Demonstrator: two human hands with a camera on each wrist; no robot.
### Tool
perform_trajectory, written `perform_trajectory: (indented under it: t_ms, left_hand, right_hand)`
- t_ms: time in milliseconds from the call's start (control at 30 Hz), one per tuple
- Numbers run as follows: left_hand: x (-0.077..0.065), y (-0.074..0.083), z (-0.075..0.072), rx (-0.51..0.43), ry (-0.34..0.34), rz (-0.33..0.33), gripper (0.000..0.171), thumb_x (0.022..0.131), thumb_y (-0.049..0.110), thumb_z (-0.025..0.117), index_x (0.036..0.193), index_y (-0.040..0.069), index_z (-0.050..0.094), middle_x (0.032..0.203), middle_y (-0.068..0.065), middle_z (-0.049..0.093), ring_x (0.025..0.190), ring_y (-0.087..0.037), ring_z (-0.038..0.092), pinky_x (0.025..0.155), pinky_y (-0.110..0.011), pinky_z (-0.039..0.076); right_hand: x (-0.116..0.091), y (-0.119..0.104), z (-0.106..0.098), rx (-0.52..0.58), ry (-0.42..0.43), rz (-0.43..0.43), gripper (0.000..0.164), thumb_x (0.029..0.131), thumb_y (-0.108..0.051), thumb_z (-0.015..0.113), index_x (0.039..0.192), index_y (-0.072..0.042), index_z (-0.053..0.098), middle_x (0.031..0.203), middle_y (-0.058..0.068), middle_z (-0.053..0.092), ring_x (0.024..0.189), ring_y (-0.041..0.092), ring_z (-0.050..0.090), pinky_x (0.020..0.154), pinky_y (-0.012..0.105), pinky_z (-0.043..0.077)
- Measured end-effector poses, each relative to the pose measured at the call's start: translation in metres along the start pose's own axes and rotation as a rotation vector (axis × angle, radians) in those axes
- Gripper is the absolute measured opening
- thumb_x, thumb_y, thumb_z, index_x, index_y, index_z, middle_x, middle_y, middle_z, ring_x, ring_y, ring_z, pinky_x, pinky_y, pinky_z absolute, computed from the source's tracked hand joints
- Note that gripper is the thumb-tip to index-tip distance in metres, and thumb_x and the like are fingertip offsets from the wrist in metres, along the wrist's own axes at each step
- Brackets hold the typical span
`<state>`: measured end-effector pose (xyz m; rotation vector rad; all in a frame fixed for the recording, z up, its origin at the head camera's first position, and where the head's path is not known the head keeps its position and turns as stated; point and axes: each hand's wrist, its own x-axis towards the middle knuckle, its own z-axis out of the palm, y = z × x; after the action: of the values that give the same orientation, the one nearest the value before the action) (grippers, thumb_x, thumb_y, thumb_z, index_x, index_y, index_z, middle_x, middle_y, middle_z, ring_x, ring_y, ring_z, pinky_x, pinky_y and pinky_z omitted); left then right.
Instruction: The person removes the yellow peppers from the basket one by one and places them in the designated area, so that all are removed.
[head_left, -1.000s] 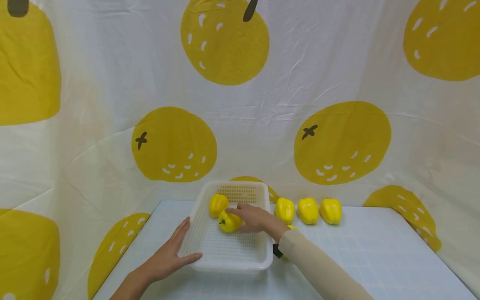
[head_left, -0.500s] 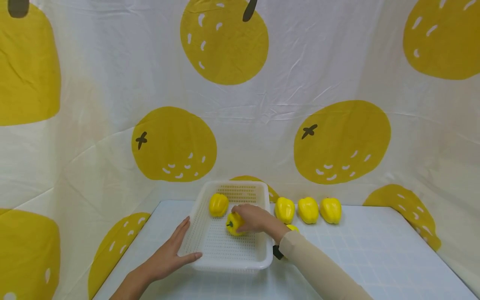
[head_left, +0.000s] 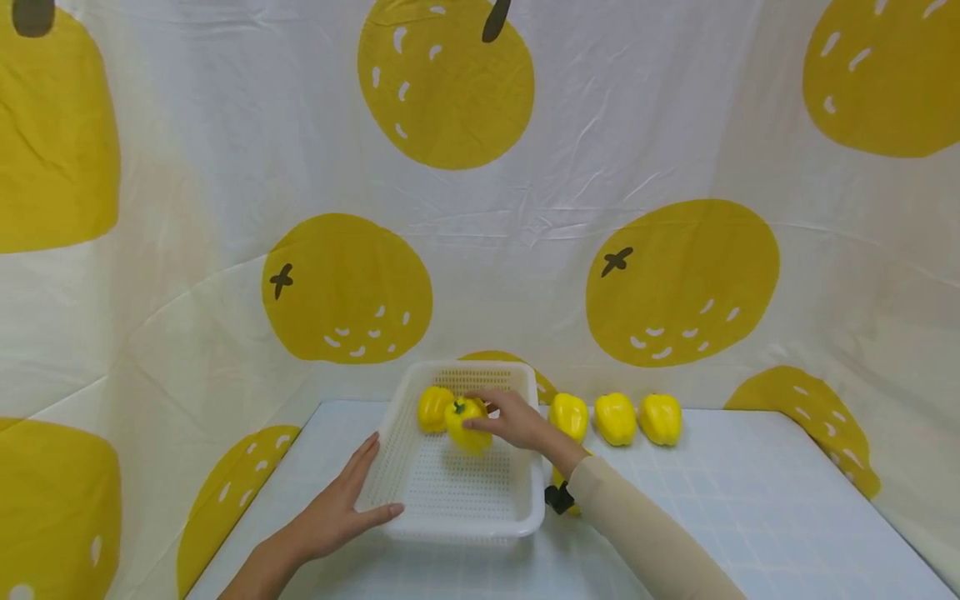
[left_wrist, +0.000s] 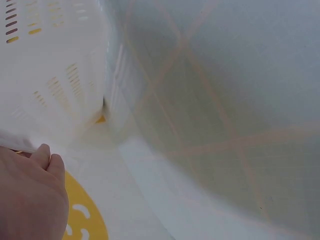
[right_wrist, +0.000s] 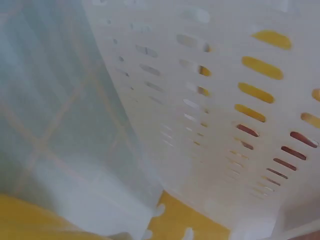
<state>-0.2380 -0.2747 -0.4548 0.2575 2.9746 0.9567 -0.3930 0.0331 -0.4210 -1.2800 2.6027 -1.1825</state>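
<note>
My right hand grips a yellow bell pepper inside the white perforated basket, thumb on its near side. Its green stem points up and it is slightly blurred. Behind it, partly overlapped, lies another yellow bell pepper toward the far left of the basket. My left hand rests at the basket's left side, fingers extended along the rim and thumb spread over the near corner. In the left wrist view, fingertips show at the basket's edge. The right wrist view faces the basket's slotted wall, with the right hand hidden.
Right of the basket, three yellow bell peppers line the back of the light-blue table. Another bell pepper sits beside the basket, mostly behind the right forearm and a black object. A fruit-print curtain hangs behind.
The held bell pepper first shifts right and nearer, then moves back toward the far side of the basket, its stem turning upward. My left hand and the basket stay put.
</note>
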Motion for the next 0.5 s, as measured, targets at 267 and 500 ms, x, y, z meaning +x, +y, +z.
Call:
perform_trajectory:
  t_ms: [267, 500]
  left_hand:
    - [-0.0005, 0.0043, -0.0025, 0.001, -0.006, -0.009, 0.114, 0.087, 0.068, 0.068, 0.166, 0.013, 0.007, 0.173, -0.008, 0.002, 0.156, -0.04, 0.015, 0.118, -0.068, 0.021]
    - [-0.0017, 0.0029, -0.0018, 0.012, -0.001, -0.006, 0.113, 0.087, 0.067, 0.068, 0.166, 0.013, 0.007, 0.173, -0.009, 0.003, 0.155, -0.041, 0.016, 0.117, -0.069, 0.022]
  right_hand:
    - [-0.0005, 0.0012, -0.0029, 0.179, 0.188, 0.046, 0.053, 0.099, -0.032, 0.07, 0.144, -0.008, 0.059, 0.143, 0.013, 0.06, 0.116, 0.035, 0.065, 0.091, 0.04, 0.059]
    - [-0.0087, -0.0012, -0.0085, 0.336, 0.236, 0.145, 0.059, 0.097, -0.032, 0.072, 0.148, -0.008, 0.054, 0.141, 0.017, 0.06, 0.116, 0.034, 0.066, 0.084, 0.039, 0.061]
